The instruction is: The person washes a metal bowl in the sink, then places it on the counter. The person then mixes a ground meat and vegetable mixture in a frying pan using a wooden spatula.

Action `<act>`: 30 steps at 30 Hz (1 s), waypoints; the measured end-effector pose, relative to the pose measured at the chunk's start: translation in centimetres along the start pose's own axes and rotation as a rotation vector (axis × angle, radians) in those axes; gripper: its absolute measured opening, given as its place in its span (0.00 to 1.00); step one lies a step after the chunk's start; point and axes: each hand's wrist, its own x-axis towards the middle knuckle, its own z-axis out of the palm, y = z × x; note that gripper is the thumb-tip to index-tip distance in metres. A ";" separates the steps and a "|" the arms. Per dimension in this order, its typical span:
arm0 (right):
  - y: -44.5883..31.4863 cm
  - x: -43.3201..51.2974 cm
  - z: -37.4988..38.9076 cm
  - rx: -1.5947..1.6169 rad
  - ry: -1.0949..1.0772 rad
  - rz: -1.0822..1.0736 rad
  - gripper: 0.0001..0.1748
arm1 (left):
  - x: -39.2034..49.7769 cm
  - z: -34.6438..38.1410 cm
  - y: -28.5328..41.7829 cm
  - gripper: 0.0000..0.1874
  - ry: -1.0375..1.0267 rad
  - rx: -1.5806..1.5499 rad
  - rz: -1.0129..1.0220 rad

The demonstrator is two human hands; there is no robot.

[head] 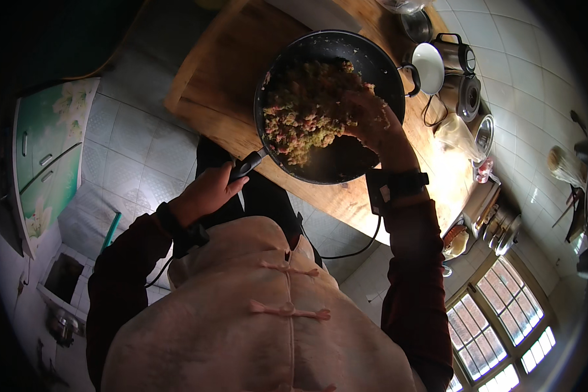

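Note:
A black frying pan (333,175) with a long handle and a side loop handle stands on the wooden table. Inside it lies a crumbly food mixture (299,120), greenish-yellow with pink bits, heaped toward the pan's left and middle. My left hand (210,188) is wrapped around the pan's long black handle (246,165). My right hand (375,125) reaches into the pan from the right, with bits of the mixture stuck to it. Its fingers are sunk in the mixture and blurred, so their pose is hidden.
The wooden table (215,110) runs beneath the pan. Along the tiled wall stand a white bowl (428,68), metal pots (459,95), a plastic bag (458,134) and stacked lids (502,230). A cable (357,254) hangs from my right wrist device. A green floral cabinet (51,157) is at left.

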 end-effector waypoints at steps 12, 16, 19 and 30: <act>13.1 3.5 1.3 0.198 0.043 0.136 0.42 | -0.1 0.8 0.0 0.21 0.043 -0.030 0.030; 14.9 5.9 -0.6 0.361 0.216 0.148 0.34 | -0.3 0.3 0.5 0.21 0.052 -0.013 0.052; 11.6 5.4 -1.1 0.755 0.352 0.269 0.27 | -0.5 0.1 0.5 0.19 0.000 -0.060 0.018; 1.3 -0.5 -1.3 -0.013 0.085 0.164 0.27 | -0.3 0.4 0.1 0.19 0.046 -0.060 0.048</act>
